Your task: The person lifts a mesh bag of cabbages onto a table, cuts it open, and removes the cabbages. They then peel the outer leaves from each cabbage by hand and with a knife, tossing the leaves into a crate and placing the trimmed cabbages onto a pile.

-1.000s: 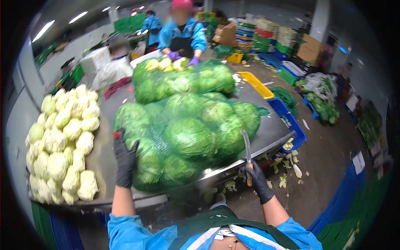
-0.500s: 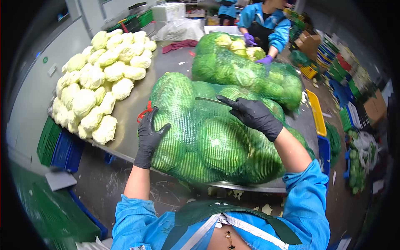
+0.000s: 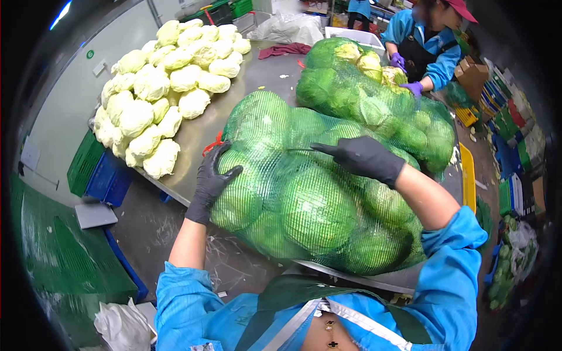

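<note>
1 lumpy mesh sack (image 3: 276,166), round cabbages (image 3: 318,207), left hand (image 3: 212,180) splayed, right hand (image 3: 369,159) clamped on knife (image 3: 301,150)

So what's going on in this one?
A black-gloved right hand holds a knife, its blade at the top of the nearer green net sack of cabbages; whether the netting is cut can't be told. The left hand, thumb spread, is against the sack's left side. Beyond, a co-worker's purple-gloved hands are at a second sack. Pale cabbage heads are heaped on the metal table.
</note>
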